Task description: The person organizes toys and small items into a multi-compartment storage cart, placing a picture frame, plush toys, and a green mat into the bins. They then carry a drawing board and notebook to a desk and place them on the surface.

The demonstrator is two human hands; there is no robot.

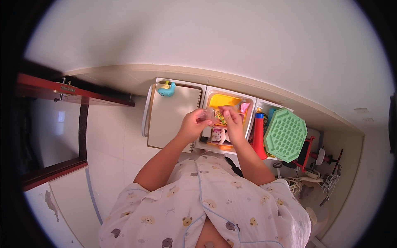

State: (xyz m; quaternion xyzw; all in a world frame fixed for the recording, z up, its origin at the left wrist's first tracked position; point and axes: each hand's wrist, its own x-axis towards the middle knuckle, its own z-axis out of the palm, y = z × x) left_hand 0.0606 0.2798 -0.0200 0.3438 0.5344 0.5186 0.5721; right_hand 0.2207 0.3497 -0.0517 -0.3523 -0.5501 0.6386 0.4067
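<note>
My left hand [194, 124] pinches a piece of thin clear plastic [209, 115], perhaps a small bag, between thumb and fingers. Close to its right side is my right hand [233, 123], thumb and fingertips drawn together; whether they grip the plastic's edge is unclear. Both hands hover over a white bin [252, 107] of small things. Inside it I see a yellow tray [224, 99], a pink packet [244, 107], a pile of small yellow and green pieces [221, 118] and a spotted toy figure [219, 135]. My hands hide part of these contents.
To the left, a spiral-bound pad [173, 119] covers another white bin, with a blue dinosaur toy [167, 89] on top. At right are a red horn [259, 136] and a green honeycomb-patterned mould [286, 135]. Children's bikes [313, 176] stand beyond. A red-framed door [93, 98] is at left.
</note>
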